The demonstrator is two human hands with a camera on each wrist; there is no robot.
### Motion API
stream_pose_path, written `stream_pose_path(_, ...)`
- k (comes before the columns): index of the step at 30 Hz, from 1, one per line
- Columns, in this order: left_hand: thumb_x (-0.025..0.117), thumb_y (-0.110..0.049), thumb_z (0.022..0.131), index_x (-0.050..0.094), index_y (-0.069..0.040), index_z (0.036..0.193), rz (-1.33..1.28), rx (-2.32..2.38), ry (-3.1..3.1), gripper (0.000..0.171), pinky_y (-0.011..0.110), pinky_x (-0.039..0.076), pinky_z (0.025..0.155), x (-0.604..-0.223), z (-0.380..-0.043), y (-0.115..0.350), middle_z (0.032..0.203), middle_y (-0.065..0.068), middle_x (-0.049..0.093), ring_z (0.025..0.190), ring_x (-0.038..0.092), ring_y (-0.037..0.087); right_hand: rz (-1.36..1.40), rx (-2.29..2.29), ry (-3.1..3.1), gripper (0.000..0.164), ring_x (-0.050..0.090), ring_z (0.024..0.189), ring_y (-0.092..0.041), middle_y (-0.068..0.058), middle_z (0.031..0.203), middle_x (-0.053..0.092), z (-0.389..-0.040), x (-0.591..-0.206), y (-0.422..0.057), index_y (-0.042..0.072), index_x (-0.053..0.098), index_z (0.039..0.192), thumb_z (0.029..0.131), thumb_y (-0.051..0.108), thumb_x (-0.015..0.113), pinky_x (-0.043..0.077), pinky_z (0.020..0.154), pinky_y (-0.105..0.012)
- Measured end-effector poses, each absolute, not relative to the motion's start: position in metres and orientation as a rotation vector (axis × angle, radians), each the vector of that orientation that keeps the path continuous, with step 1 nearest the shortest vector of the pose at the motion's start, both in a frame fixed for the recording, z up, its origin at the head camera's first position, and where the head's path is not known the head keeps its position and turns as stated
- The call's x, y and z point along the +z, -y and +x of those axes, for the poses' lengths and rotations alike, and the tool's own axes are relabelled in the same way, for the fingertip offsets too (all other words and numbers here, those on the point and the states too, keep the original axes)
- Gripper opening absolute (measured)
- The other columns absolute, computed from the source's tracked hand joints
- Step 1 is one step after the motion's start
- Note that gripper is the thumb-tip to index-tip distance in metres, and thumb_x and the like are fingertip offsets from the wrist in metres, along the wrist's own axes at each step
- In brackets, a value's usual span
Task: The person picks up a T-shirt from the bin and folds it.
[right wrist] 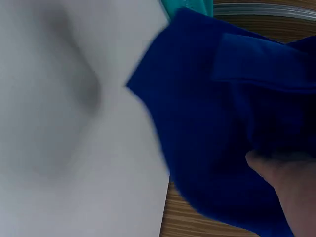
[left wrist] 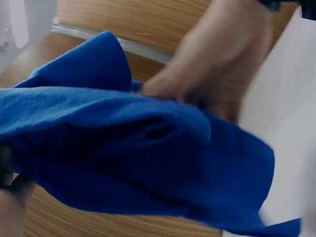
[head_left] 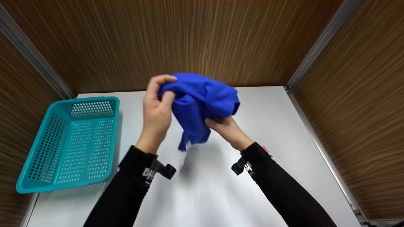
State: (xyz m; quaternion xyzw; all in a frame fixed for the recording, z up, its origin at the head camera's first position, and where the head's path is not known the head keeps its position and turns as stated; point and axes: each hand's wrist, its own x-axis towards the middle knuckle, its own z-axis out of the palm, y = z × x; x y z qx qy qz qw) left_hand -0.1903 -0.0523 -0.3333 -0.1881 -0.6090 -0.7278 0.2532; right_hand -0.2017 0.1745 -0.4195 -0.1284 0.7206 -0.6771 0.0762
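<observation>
A crumpled blue cloth (head_left: 202,97) is held up over the white table, its lower end hanging loose with a pointed corner. My left hand (head_left: 157,108) pinches its left upper edge between thumb and fingers. From below right, my right hand (head_left: 229,130) grips the cloth, thumb showing and most fingers hidden behind the fabric. The left wrist view has the cloth (left wrist: 148,158) spread across, with the right hand (left wrist: 212,59) blurred behind it. A folded, stitched band shows on the cloth (right wrist: 197,113) in the right wrist view, where the right thumb (right wrist: 291,187) lies against it.
A turquoise perforated plastic basket (head_left: 114,135) stands on the left of the white table (head_left: 271,132). Wood-grain panels (head_left: 202,41) rise at the back and both sides, joined by metal strips. The cloth casts a shadow on the tabletop.
</observation>
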Motion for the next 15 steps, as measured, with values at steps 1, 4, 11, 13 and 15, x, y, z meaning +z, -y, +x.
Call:
stream_pose_path(1,0.051,0.009,0.094,0.064,-0.001,0.116,-0.519,-2.000,1.693,0.027,0.034,0.047,0.093,-0.341,-0.191,0.050,0.118,0.006,0.062,0.107,0.058,0.019,-0.310,-2.051,-2.149,0.071,0.046,0.137,-0.019,-0.009,0.151,0.047,-0.201,-0.420,-0.175,0.003,0.037,0.151,0.092,0.024,0.072,0.036,0.117,-0.038)
stream_pose_path(4,0.053,0.008,0.094,0.065,-0.002,0.114,-0.536,-2.038,1.809,0.026,0.031,0.048,0.090,-0.366,-0.192,0.046,0.117,0.005,0.064,0.106,0.058,0.018,-0.197,-2.113,-2.101,0.066,0.051,0.126,-0.014,-0.003,0.141,0.052,-0.202,-0.424,-0.177,0.006,0.043,0.149,0.093,0.030,0.069,0.038,0.114,-0.036)
stream_pose_path(11,0.056,0.009,0.086,0.068,-0.007,0.109,-0.768,-1.858,2.266,0.030,0.034,0.051,0.082,-0.416,-0.194,0.044,0.110,0.006,0.065,0.098,0.058,0.019,-0.160,-2.220,-2.053,0.038,0.060,0.117,-0.014,-0.002,0.126,0.065,-0.209,-0.439,-0.192,0.005,0.060,0.131,0.102,0.030,0.061,0.041,0.113,-0.037)
stream_pose_path(13,0.060,0.006,0.086,0.066,-0.010,0.111,-0.872,-1.759,2.449,0.031,0.036,0.052,0.084,-0.428,-0.194,0.045,0.111,0.005,0.065,0.098,0.058,0.019,-0.095,-2.135,-2.113,0.034,0.061,0.115,-0.016,-0.004,0.123,0.066,-0.210,-0.444,-0.198,0.006,0.063,0.126,0.102,0.029,0.062,0.042,0.111,-0.038)
stream_pose_path(15,0.062,0.001,0.087,0.062,-0.013,0.116,-0.986,-1.692,2.646,0.032,0.038,0.051,0.083,-0.437,-0.193,0.045,0.106,0.006,0.064,0.095,0.058,0.019,-0.032,-1.944,-2.223,0.033,0.060,0.113,-0.018,-0.005,0.120,0.066,-0.209,-0.450,-0.206,0.005,0.065,0.120,0.100,0.031,0.064,0.043,0.108,-0.040)
